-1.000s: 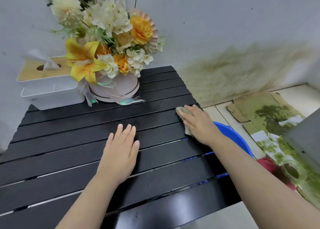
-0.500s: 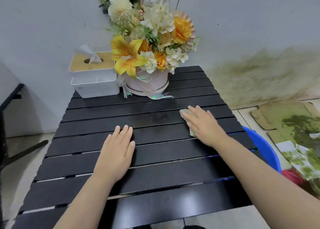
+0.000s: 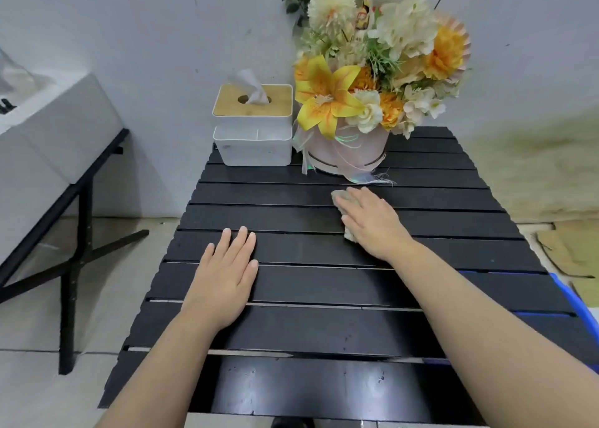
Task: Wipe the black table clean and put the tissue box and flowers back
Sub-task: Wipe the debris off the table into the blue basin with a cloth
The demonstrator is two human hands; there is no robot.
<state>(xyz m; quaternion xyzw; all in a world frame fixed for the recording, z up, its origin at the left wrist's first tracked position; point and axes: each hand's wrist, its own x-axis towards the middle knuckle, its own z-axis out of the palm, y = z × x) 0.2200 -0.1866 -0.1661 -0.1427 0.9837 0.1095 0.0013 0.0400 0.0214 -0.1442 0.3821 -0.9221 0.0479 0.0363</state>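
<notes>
Head camera looks steeply down, close over the black table (image 3: 324,285).

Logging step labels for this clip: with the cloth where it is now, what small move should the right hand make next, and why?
Probably slide the cloth leftward along its slat. The right hand presses it flat just in front of the flowers, the stretch of black table before the tissue box lies to its left, and the left hand rests flat on the top.
</notes>
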